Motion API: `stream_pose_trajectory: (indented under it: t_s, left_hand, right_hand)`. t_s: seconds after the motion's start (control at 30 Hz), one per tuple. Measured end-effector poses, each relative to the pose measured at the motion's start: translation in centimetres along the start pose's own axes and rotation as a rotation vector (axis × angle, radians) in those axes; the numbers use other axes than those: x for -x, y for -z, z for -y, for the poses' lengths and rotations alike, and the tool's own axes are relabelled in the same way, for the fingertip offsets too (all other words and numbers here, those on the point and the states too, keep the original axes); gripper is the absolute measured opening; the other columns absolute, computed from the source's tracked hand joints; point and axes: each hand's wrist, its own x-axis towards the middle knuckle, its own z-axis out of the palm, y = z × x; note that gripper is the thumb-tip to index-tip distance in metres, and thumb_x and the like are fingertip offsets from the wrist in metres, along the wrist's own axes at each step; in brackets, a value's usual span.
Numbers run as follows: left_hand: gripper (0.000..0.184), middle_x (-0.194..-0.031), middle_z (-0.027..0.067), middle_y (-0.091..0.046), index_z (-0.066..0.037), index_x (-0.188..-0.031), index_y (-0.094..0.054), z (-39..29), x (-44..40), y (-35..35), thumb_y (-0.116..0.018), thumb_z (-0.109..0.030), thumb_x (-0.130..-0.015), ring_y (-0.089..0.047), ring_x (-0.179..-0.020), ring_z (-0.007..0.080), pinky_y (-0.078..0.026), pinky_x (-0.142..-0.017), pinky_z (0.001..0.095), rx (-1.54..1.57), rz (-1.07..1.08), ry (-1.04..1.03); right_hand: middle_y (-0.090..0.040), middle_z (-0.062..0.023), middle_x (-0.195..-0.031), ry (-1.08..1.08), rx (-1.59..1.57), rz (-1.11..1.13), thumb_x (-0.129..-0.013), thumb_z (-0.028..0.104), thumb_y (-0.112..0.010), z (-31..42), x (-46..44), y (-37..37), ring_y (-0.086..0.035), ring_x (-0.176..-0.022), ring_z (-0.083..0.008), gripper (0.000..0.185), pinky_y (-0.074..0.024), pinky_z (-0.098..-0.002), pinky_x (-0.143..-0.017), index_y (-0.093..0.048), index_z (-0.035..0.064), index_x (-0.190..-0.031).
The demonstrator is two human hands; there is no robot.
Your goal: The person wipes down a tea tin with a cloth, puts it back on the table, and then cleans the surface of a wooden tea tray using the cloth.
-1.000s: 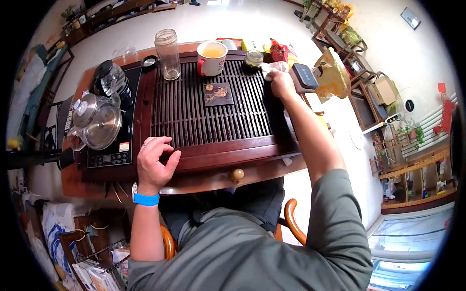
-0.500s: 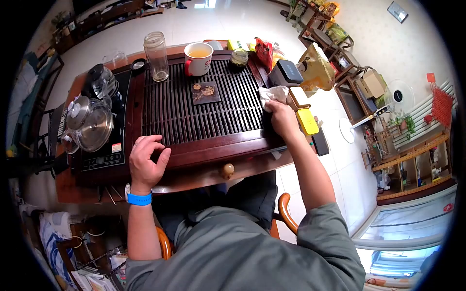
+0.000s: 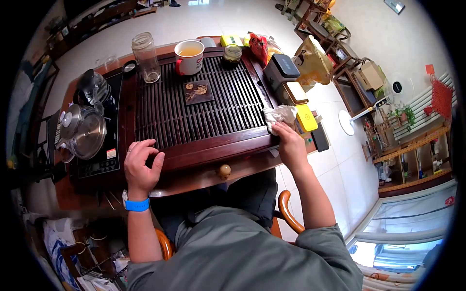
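Note:
My right hand (image 3: 290,145) presses a crumpled white cloth (image 3: 280,117) onto the right rim of the dark slatted tea tray (image 3: 194,154), near its front corner. My left hand (image 3: 141,169) rests at the tray's front left edge, fingers loosely bent and apart, holding nothing. On the slats stand a white mug (image 3: 190,63) with a red handle and amber liquid, a tall glass bottle (image 3: 146,60) without a lid, and a small glass jar (image 3: 232,54). A dark square plaque (image 3: 198,92) with a gold picture is set in the tray's middle.
Left of the tray, a glass pot (image 3: 90,137) and a dark kettle (image 3: 92,85) stand on a black cooktop (image 3: 114,123). A yellow box (image 3: 306,118), a grey box (image 3: 281,69) and a gold bag (image 3: 312,63) line the right side. A wooden chair arm (image 3: 290,213) curves below.
My right hand and the cloth have slid toward me along the tray's right rim. My left hand stays at the front edge. The whole view has shifted slightly.

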Motion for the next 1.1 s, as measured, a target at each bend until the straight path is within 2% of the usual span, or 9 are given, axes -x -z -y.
stream_pose_trajectory:
  t_s: [0.23, 0.37, 0.47, 0.6, 0.67, 0.73, 0.83, 0.9, 1.1]
  left_hand:
    - [0.023, -0.101, 0.0173, -0.071, -0.001, -0.081, -0.067, 0.0, -0.3, 0.1, -0.076, -0.022, -0.084, -0.065, -0.093, 0.0367, -0.052, -0.082, 0.0425, 0.012, -0.001, -0.010]
    - [0.023, -0.100, 0.0176, -0.071, -0.001, -0.080, -0.067, 0.1, -0.4, 0.0, -0.076, -0.022, -0.084, -0.065, -0.093, 0.0371, -0.053, -0.082, 0.0426, 0.030, -0.010, 0.002]
    - [0.023, -0.101, 0.0177, -0.071, -0.001, -0.081, -0.067, 0.1, -0.4, 0.0, -0.076, -0.022, -0.085, -0.065, -0.093, 0.0373, -0.053, -0.083, 0.0426, 0.022, -0.006, 0.000]
    - [0.022, -0.102, 0.0176, -0.071, 0.000, -0.083, -0.067, 0.1, -0.3, 0.1, -0.075, -0.021, -0.085, -0.065, -0.094, 0.0372, -0.053, -0.084, 0.0426, 0.019, -0.003, 0.002]
    - [0.022, -0.102, 0.0174, -0.071, 0.000, -0.083, -0.067, 0.1, -0.3, 0.1, -0.075, -0.020, -0.085, -0.065, -0.095, 0.0368, -0.053, -0.085, 0.0424, 0.008, -0.004, 0.000]
    - [0.021, -0.103, 0.0174, -0.071, 0.000, -0.084, -0.067, 0.1, -0.3, 0.0, -0.074, -0.019, -0.086, -0.065, -0.096, 0.0363, -0.052, -0.086, 0.0421, 0.019, -0.022, 0.021]
    - [0.019, -0.104, 0.0174, -0.072, 0.000, -0.086, -0.067, 0.0, -0.1, -0.1, -0.073, -0.018, -0.087, -0.066, -0.098, 0.0356, -0.052, -0.088, 0.0418, 0.025, -0.044, 0.056]
    - [0.018, -0.106, 0.0176, -0.071, 0.001, -0.088, -0.068, -0.2, -0.2, 0.1, -0.072, -0.017, -0.088, -0.066, -0.099, 0.0352, -0.052, -0.090, 0.0417, 0.023, -0.050, 0.074]
    - [0.016, -0.105, 0.0181, -0.071, 0.001, -0.086, -0.067, 0.0, 0.0, 0.1, -0.069, -0.014, -0.089, -0.066, -0.099, 0.0346, -0.052, -0.091, 0.0412, 0.012, -0.047, 0.072]
  right_hand:
    - [-0.073, -0.0170, -0.113, -0.069, -0.136, -0.050, -0.087, -0.005, -0.052, 1.8, 0.2, 0.2, -0.071, -0.105, -0.0341, 0.033, -0.0564, -0.0386, -0.091, -0.072, 0.0056, -0.111]
    - [-0.074, -0.0175, -0.111, -0.060, -0.270, 0.047, -0.090, -0.009, -0.053, 4.7, 0.2, -0.5, -0.072, -0.105, -0.0319, 0.032, -0.0552, -0.0348, -0.093, -0.073, 0.0044, -0.112]
    - [-0.072, -0.0167, -0.114, 0.099, -0.291, 0.065, -0.086, -0.002, -0.058, 7.6, -0.3, -2.2, -0.071, -0.104, -0.0338, 0.032, -0.0574, -0.0408, -0.092, -0.070, 0.0069, -0.113]
    - [-0.071, -0.0150, -0.118, 0.225, -0.313, 0.147, -0.088, 0.003, -0.056, 12.6, -0.6, -4.1, -0.069, -0.108, -0.0327, 0.029, -0.0558, -0.0423, -0.094, -0.067, 0.0061, -0.116]
    - [-0.070, -0.0147, -0.116, 0.308, -0.331, 0.131, -0.089, 0.006, -0.055, 15.1, -0.6, -5.4, -0.068, -0.106, -0.0321, 0.027, -0.0556, -0.0415, -0.093, -0.066, 0.0048, -0.114]
    - [-0.070, -0.0139, -0.123, 0.315, -0.387, 0.243, -0.086, 0.008, -0.060, 17.2, -0.8, -6.1, -0.067, -0.115, -0.0318, 0.033, -0.0525, -0.0412, -0.102, -0.068, 0.0065, -0.118]
    - [-0.069, -0.0099, -0.122, 0.417, -0.382, 0.355, -0.086, 0.010, -0.058, 19.5, -1.9, -6.9, -0.065, -0.113, -0.0288, 0.033, -0.0529, -0.0386, -0.097, -0.067, 0.0045, -0.118]
    - [-0.069, -0.0091, -0.121, 0.452, -0.377, 0.370, -0.085, 0.010, -0.059, 20.0, -2.0, -7.3, -0.064, -0.110, -0.0271, 0.031, -0.0545, -0.0384, -0.092, -0.068, 0.0047, -0.114]
    - [-0.069, -0.0098, -0.122, 0.370, -0.445, 0.284, -0.086, 0.010, -0.060, 17.0, -1.3, -6.1, -0.065, -0.116, -0.0298, 0.028, -0.0542, -0.0395, -0.097, -0.069, 0.0060, -0.113]
